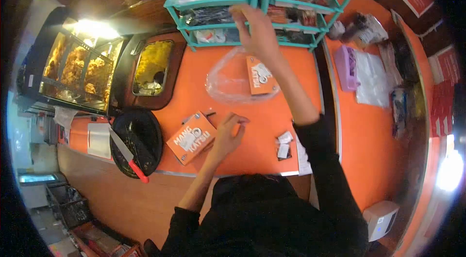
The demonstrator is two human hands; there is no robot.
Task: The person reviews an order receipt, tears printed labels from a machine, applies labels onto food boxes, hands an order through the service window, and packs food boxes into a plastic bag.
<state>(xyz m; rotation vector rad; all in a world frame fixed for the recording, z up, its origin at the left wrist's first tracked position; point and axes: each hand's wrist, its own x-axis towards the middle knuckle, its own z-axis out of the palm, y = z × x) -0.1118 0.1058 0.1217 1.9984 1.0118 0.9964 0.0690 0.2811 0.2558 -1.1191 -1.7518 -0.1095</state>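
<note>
My left hand is over the orange counter, just right of an orange and white food box printed "MANG KATSU". Its thumb and fingers are apart, and I see nothing between them. With the arm stretched forward, my right hand is raised in front of the teal shelf rack. Its fingers are bent and apart, with no object visible in them. Below that hand a second orange box lies within a clear plastic bag, partly covered by my forearm.
A knife with a red handle lies across a round black board. Further left stand a lit display case of fried food and a metal tray of yellow food. Small packets lie near my right elbow.
</note>
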